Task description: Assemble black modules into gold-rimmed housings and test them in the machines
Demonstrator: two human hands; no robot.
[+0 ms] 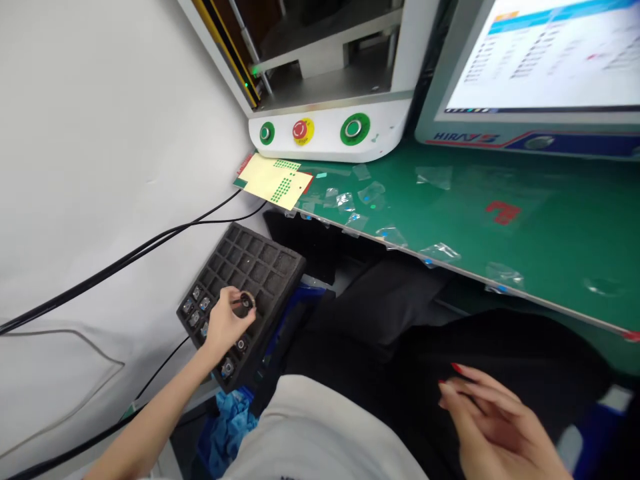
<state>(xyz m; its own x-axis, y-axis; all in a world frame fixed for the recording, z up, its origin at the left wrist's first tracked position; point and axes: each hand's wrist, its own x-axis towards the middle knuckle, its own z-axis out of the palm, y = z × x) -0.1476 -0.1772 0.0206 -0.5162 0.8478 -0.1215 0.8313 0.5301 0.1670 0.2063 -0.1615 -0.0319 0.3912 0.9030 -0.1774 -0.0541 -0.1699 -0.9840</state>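
My left hand point(225, 323) reaches down to a black compartment tray point(260, 257) below the bench's left end. Its fingertips pinch a small round black part point(246, 302) just above the tray. Several similar small parts point(196, 307) sit in the tray's near cells; the far cells look bare. My right hand point(493, 420) hovers low at the right over dark clothing on my lap, fingers loosely spread and slightly blurred, holding nothing.
A green bench mat point(525, 220) carries scattered clear film scraps and a yellow sticker sheet point(273, 179). A white machine point(325, 130) with green buttons and a red stop button stands behind it, a monitor point(545, 60) to its right. Black cables point(115, 263) run along the wall.
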